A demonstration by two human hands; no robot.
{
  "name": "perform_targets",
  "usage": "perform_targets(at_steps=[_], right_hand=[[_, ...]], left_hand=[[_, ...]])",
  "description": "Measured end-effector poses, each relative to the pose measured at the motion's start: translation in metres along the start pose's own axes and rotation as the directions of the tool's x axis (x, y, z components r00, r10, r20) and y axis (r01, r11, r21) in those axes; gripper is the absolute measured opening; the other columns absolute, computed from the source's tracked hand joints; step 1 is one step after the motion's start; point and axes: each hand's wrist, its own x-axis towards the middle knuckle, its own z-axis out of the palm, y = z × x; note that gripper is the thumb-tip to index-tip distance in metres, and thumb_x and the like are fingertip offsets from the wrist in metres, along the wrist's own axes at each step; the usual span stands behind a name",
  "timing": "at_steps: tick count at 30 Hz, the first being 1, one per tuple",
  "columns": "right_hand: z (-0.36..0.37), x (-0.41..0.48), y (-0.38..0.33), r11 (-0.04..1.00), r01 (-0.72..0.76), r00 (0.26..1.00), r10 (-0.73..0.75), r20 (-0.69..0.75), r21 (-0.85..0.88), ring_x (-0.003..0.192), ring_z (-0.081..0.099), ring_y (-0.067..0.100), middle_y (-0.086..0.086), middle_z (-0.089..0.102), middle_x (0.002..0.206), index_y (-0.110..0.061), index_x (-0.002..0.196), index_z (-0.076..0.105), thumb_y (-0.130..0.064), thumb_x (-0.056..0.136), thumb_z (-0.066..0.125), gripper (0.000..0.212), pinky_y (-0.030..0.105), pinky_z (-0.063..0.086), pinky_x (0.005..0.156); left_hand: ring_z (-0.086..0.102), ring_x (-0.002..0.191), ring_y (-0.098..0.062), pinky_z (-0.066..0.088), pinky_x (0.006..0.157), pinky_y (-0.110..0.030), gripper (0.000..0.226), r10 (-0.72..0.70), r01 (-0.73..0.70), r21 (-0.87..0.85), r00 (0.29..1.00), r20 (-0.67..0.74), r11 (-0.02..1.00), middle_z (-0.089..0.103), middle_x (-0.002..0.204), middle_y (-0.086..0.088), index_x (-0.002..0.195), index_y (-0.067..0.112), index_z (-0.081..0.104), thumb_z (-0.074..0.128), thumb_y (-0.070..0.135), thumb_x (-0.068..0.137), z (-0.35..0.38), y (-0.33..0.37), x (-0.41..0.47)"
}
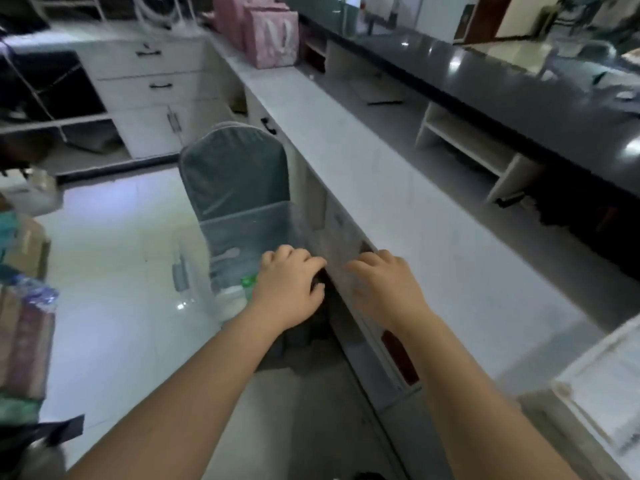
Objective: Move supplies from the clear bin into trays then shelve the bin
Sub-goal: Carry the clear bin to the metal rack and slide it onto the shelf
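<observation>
Your 2 hands are out in front of you at the near edge of the long white counter [398,209]. The clear bin [242,233] sits low on the left side of that edge, in front of the grey-covered chair [235,168], and it is not empty: a white container [230,299] and something with a green top [249,282] show at its near end.

Your left hand [289,289] is over the bin's near right corner, fingers curled down, and it looks to be closing on something dark beneath it; I cannot tell whether that is the bin's rim or an item inside. Your right hand [386,289] hovers at the counter edge with fingers bent and loosely spread, holding nothing that shows.

To do this step well, my advice is to settle what the left hand has before you lift. If it is an item, bring it straight up past the bin wall so it does not snag. If it is the rim, set the right hand on the other side first, as the bin will likely tip with 1 hand.

The view is soft with blur. No tray can be made out with certainty; the pale framed thing [606,382] at the near right edge may be 1, but it is cut off. The bin's floor and most of its contents are hidden by your left hand and forearm.
</observation>
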Motion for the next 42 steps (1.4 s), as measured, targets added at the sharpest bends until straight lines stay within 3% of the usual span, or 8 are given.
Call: perform_targets(at_steps=[4,9,22,30,36,42], right_hand=[[0.034,0.060,-0.037,0.990,0.142,0.987,-0.140,0.080,-0.012,0.112,0.048,0.024,-0.004,0.057,0.119,-0.028,0.127,0.052,-0.035,0.084,0.061,0.045,0.039,0.038,0.091],[0.070,0.125,-0.052,0.983,0.183,0.975,-0.183,0.129,0.015,0.112,0.047,0.025,-0.002,0.058,0.120,-0.026,0.123,0.056,-0.036,0.083,0.061,0.042,0.039,0.037,0.092],[0.147,0.293,-0.028,0.995,0.012,0.978,-0.031,0.205,0.096,0.110,0.049,0.028,0.002,0.059,0.119,-0.023,0.123,0.056,-0.029,0.083,0.060,0.041,0.040,0.039,0.087],[0.190,0.330,-0.039,0.946,-0.312,0.931,0.287,0.228,0.085,0.112,0.049,0.029,0.002,0.059,0.119,-0.022,0.122,0.057,-0.031,0.086,0.058,0.038,0.040,0.038,0.090],[0.214,0.333,-0.098,0.772,-0.633,0.762,0.608,0.223,0.055,0.112,0.047,0.028,0.002,0.058,0.116,-0.023,0.119,0.056,-0.034,0.081,0.063,0.040,0.041,0.038,0.089],[0.217,0.321,-0.166,0.627,-0.778,0.625,0.766,0.149,0.043,0.106,0.051,0.031,0.004,0.059,0.112,-0.020,0.123,0.055,-0.026,0.074,0.069,0.051,0.042,0.040,0.084]], left_hand=[[0.049,0.109,-0.025,0.036,0.088,-0.043,0.043,-0.130,0.127,0.060,0.990,0.053,0.990,0.060,0.116,0.003,0.123,0.033,0.055,0.051,0.047,0.082,0.011,-0.068,-0.005],[0.046,0.112,-0.026,0.034,0.090,-0.045,0.046,-0.191,0.182,0.096,0.977,0.090,0.979,0.058,0.120,0.000,0.124,0.030,0.054,0.052,0.050,0.082,0.023,-0.123,0.025],[0.046,0.108,-0.026,0.033,0.089,-0.044,0.047,-0.091,0.040,0.202,0.965,0.247,0.979,0.056,0.113,-0.001,0.123,0.027,0.052,0.049,0.051,0.083,0.071,-0.237,0.173],[0.044,0.115,-0.026,0.032,0.092,-0.043,0.056,0.122,-0.172,0.119,0.931,0.345,0.978,0.054,0.121,0.000,0.132,0.029,0.046,0.048,0.053,0.081,0.113,-0.288,0.247],[0.045,0.113,-0.027,0.030,0.089,-0.042,0.057,0.383,-0.432,0.033,0.830,0.406,0.901,0.055,0.118,-0.001,0.130,0.028,0.047,0.051,0.052,0.079,0.128,-0.341,0.259],[0.045,0.112,-0.027,0.032,0.089,-0.044,0.055,0.579,-0.628,-0.019,0.703,0.413,0.778,0.054,0.118,-0.001,0.127,0.026,0.049,0.050,0.055,0.081,0.123,-0.368,0.246]])
